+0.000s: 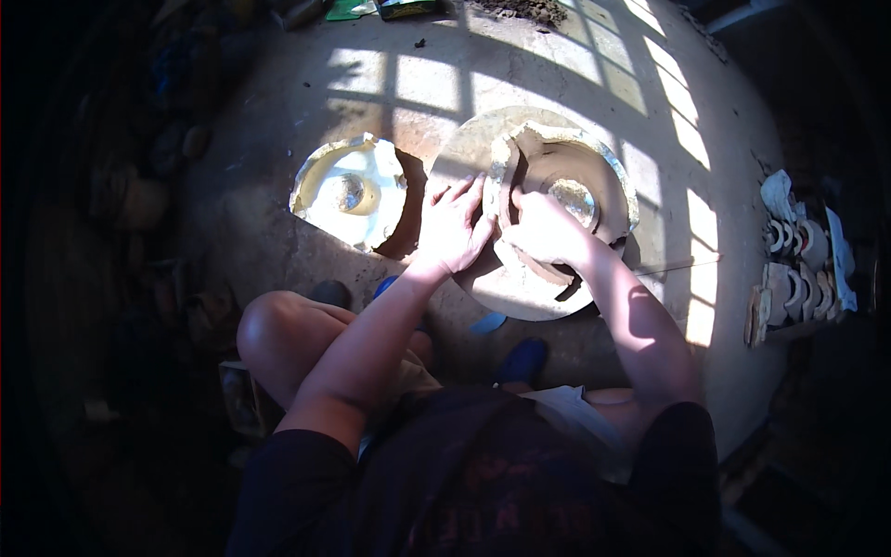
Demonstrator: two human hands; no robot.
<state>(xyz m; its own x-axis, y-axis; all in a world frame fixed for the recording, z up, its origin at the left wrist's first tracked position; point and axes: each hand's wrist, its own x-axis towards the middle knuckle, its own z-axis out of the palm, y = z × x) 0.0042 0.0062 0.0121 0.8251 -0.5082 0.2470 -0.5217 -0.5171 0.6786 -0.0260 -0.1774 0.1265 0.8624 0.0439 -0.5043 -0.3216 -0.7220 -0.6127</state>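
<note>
Fingers (461, 197) on clay mould (566, 190), white half-mould (350, 190) beside, stacked pieces (798, 269) apart.

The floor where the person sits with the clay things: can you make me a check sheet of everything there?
Surface: dusty concrete floor, striped with window sunlight.
Job's things: pale mould on a round board; a second pale mould half lies apart, to its left.
Clutter: a row of small pale pieces at the right; a soil pile at the top.
Hands: left hand flat against the mould's left side; right hand pressing inside it.
Cables: nothing seen.
Surroundings: dark, hard to tell.
</note>
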